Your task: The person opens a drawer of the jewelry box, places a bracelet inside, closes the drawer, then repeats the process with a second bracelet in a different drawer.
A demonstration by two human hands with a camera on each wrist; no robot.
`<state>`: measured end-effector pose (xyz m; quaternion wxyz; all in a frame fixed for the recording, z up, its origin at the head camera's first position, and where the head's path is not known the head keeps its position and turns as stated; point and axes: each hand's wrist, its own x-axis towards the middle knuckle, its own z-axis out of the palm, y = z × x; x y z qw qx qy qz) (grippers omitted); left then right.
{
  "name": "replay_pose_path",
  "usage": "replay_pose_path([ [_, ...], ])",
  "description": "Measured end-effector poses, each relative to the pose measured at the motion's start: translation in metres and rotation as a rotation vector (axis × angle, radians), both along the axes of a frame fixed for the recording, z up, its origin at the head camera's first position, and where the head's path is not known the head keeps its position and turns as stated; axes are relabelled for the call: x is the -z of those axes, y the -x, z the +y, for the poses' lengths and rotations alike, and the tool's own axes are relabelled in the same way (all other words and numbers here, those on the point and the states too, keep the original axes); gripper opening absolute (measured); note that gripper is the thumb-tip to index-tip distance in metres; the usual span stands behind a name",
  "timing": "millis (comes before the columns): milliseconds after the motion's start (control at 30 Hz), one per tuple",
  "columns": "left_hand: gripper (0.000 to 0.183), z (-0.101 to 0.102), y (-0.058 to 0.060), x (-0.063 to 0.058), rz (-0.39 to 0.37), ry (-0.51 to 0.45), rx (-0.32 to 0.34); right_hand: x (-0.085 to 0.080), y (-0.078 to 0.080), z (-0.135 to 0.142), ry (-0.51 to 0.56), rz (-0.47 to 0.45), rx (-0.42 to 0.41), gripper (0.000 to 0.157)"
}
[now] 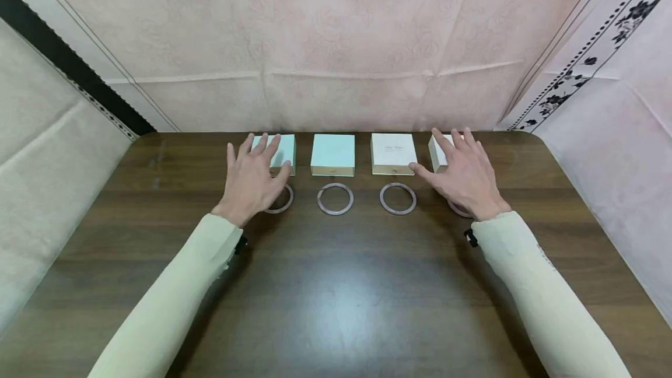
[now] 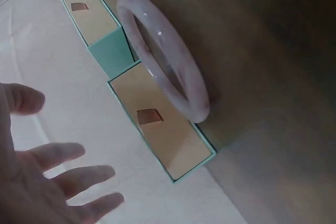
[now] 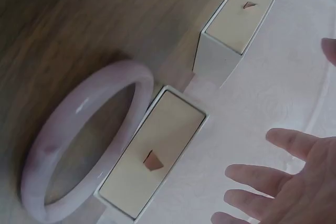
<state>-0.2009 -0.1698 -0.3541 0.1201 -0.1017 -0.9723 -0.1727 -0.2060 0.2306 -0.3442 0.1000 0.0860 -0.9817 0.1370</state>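
Fingers [image 1: 261,146] of both hands [image 1: 252,182] apart, near outer boxes [image 1: 285,149] and bangles [image 2: 185,66].

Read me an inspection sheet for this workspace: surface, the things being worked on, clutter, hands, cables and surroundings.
Surface: brown wood-grain tabletop, with a patch of glare.
Boxes: one row along the far edge; from the left, two teal boxes, then two white boxes.
Bangles: four pale bangles, one on the near side of each box.
Clutter: nothing seen.
Left hand: fingers spread, holding nothing; in the head view it partly hides the leftmost box and bangle.
Right hand: fingers spread, holding nothing; it partly hides the rightmost box and bangle.
Cables: nothing seen.
Surroundings: pale patterned cloth behind and at both sides.
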Motion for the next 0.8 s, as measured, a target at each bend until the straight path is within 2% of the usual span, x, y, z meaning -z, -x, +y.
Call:
replay_pose_path([
  [100,0.052,-0.001,0.0,0.001,0.101,-0.069,0.0,0.001,0.001,-0.005,0.016,0.026,-0.007,0.087],
  [200,0.04,-0.001,0.0,0.001,0.145,-0.159,-0.016,0.003,0.001,-0.009,0.051,0.077,-0.002,0.079],
  [333,0.03,-0.003,0.001,0.0,0.102,-0.267,-0.073,0.006,0.0,-0.015,0.111,0.13,0.022,0.068],
  [467,0.026,-0.007,0.004,0.001,0.087,-0.323,-0.133,0.006,0.001,-0.021,0.135,0.125,0.018,0.063],
  [633,0.023,-0.012,0.01,0.003,0.101,-0.353,-0.189,0.004,0.007,-0.031,0.139,0.125,-0.025,0.061],
  [800,0.029,-0.015,0.013,0.006,0.07,-0.367,-0.204,0.004,0.009,-0.043,0.164,0.144,-0.047,0.057],
])
